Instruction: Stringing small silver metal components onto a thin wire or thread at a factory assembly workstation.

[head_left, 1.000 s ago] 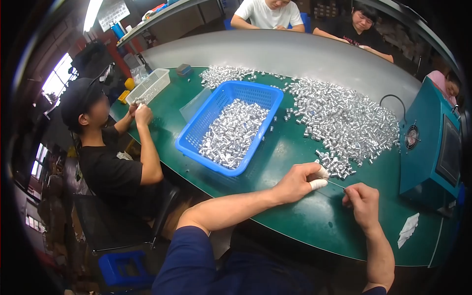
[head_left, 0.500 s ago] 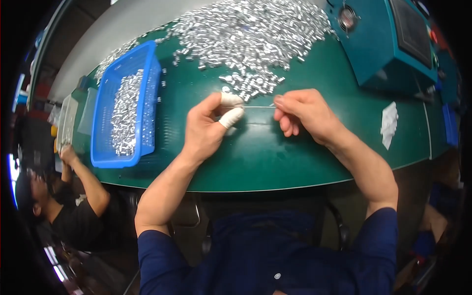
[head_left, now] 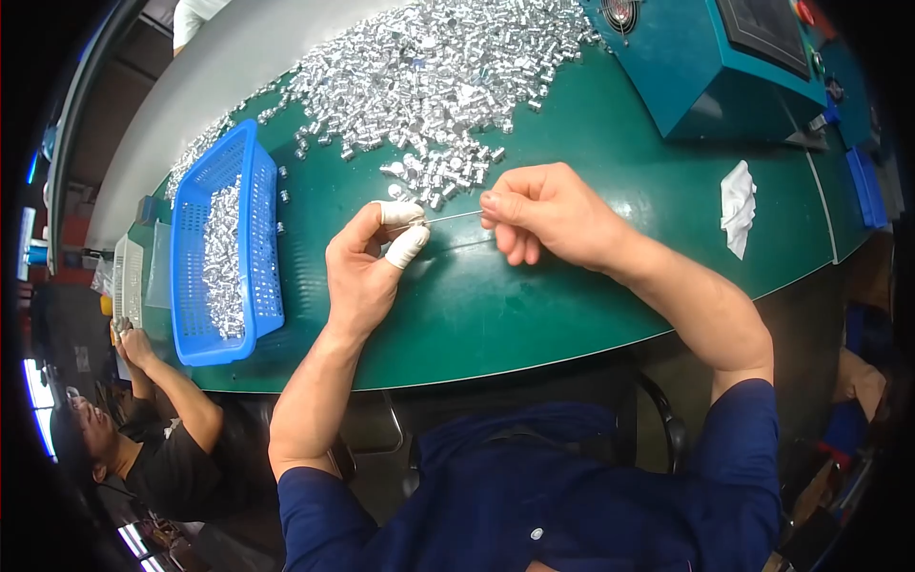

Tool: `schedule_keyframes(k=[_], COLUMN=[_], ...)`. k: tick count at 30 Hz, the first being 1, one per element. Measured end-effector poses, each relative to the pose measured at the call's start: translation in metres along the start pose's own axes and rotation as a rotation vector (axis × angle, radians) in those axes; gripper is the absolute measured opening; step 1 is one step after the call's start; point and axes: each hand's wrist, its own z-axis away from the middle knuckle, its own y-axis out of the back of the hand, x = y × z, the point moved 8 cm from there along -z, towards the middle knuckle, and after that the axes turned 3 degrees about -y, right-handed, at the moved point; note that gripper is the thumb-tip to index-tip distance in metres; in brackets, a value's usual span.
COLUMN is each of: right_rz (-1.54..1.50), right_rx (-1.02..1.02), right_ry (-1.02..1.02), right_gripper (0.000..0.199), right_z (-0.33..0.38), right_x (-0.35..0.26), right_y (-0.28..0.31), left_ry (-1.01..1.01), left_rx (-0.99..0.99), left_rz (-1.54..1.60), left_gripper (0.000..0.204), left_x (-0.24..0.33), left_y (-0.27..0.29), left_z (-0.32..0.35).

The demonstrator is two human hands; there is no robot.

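Well, in the head view, your left hand (head_left: 360, 281) has white wraps on its thumb and finger, and their tips pinch one end of a thin metal rod (head_left: 456, 219). Your right hand (head_left: 558, 217) pinches the other end. The rod sits just above the green table (head_left: 477, 334), near the close edge of a big pile of shiny silver bits (head_left: 429, 76). You can't tell if a tiny bit hides in your left fingertips. To your left is a blue basket (head_left: 268, 276) with more silver bits. White paper (head_left: 737, 210) lies right of your right hand.
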Motion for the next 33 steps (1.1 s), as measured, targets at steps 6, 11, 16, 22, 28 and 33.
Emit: schedule_keyframes(k=[6, 11, 16, 22, 28, 33], right_rz=[0.994, 0.281, 0.074, 0.666, 0.008, 0.792], right_rx=[0.276, 0.065, 0.114, 0.203, -0.078, 0.313], right_ry=[1.048, 0.266, 0.201, 0.659, -0.105, 1.049], right_gripper=[0.015, 0.016, 0.021, 0.022, 0.023, 0.028], right_z=[0.037, -0.002, 0.003, 0.016, -0.004, 0.030], right_x=[-0.063, -0.020, -0.015, -0.046, 0.013, -0.054], right_y=[-0.017, 0.004, 0.002, -0.003, -0.003, -0.009], left_ry=[0.176, -0.066, 0.072, 0.032, -0.063, 0.133], left_rx=[-0.017, 0.008, 0.000, 0.003, 0.004, -0.016], left_rz=[0.246, -0.076, 0.090, 0.056, -0.093, 0.156], left_gripper=[0.020, 0.019, 0.018, 0.018, 0.018, 0.018], left_x=[-0.016, -0.002, -0.008, -0.004, 0.004, -0.013], left_y=[0.002, 0.003, -0.001, -0.003, -0.003, -0.002], left_z=[-0.003, -0.002, -0.003, -0.001, -0.001, -0.003])
